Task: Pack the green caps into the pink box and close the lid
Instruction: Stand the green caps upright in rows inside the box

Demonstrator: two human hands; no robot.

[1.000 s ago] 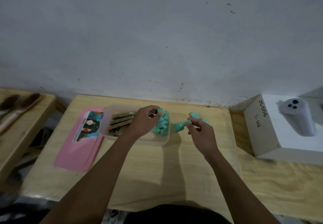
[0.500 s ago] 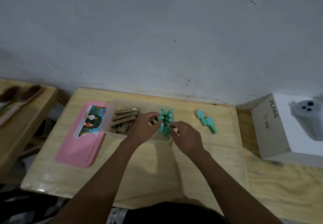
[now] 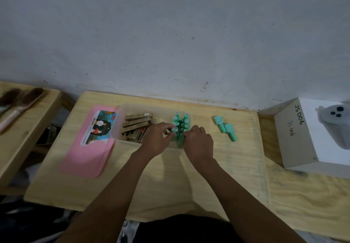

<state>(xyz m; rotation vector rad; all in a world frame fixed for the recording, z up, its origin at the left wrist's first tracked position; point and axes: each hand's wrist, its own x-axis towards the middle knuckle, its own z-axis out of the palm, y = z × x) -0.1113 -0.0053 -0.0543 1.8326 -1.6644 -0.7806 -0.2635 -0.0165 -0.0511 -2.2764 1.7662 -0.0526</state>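
The left hand (image 3: 158,138) pinches one small green plastic cap (image 3: 173,129) inside the clear plastic box (image 3: 121,123). The right hand (image 3: 198,144) curls its fingers against the packed caps there, and I cannot tell if it grips one. Two loose green caps (image 3: 225,129) lie outside, to the right.

A plain, makeshift workroom used for packing small goods, dimly lit. At 12 o'clock a bare grey-white wall (image 3: 170,34), speckled and stained along its foot. At 6 o'clock an unfinished plywood table (image 3: 170,176) pushed against it. On it, toward the centre, a clear box (image 3: 121,121) holds rows of green caps (image 3: 180,127) and small brown cartons (image 3: 136,123). At 9 o'clock, a second rough wooden bench (image 3: 28,129) with brushes (image 3: 20,104) lying on it. At 3 o'clock, a white carton (image 3: 295,138) hand-marked "JS006", a grey device (image 3: 335,123) on top.
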